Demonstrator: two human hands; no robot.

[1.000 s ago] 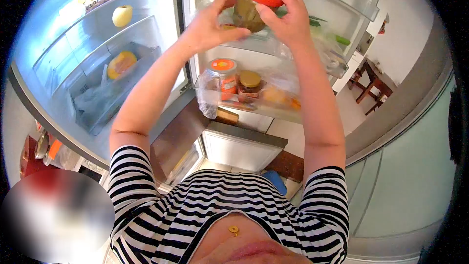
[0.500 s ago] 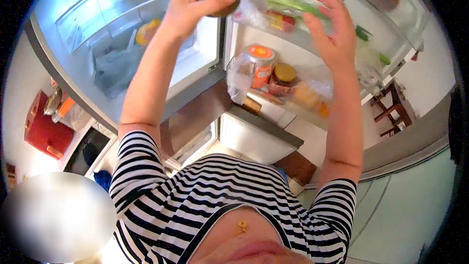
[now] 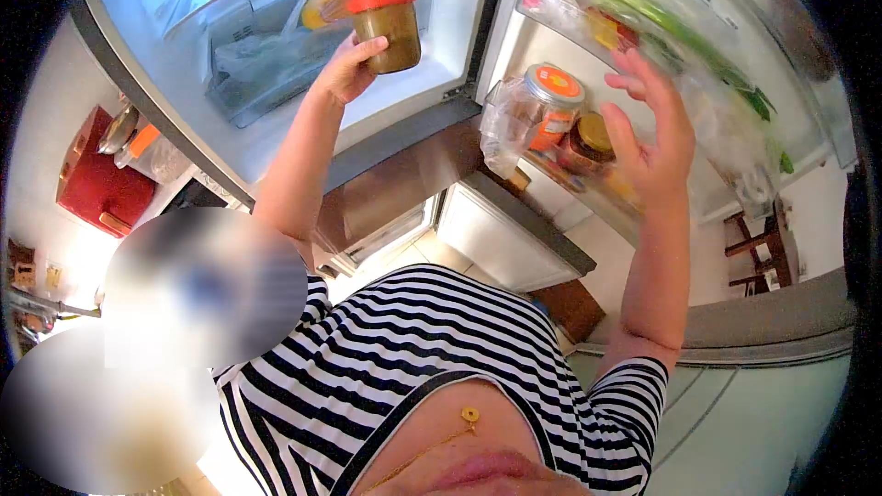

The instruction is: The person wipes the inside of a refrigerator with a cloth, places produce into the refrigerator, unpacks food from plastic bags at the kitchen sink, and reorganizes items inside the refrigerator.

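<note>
My left hand is wrapped round a jar with a bright red lid and brownish-green contents. It holds the jar upright in front of the open fridge compartment. My right hand is raised before the fridge door, fingers apart and curved, with nothing seen in it. Near it on the lower door shelf are a dark jar with a gold lid and a larger clear jar with an orange label. Long green vegetables in clear plastic lie on the shelf above.
A clear drawer in the fridge holds plastic bags and something yellow. Below, a lower door stands open. A red box is at the far left, and a dark wooden stool at the right.
My left hand has brought the jar down, so its red lid now shows. My right hand is slightly lower and further right in view, still open. The whole view has shifted.
</note>
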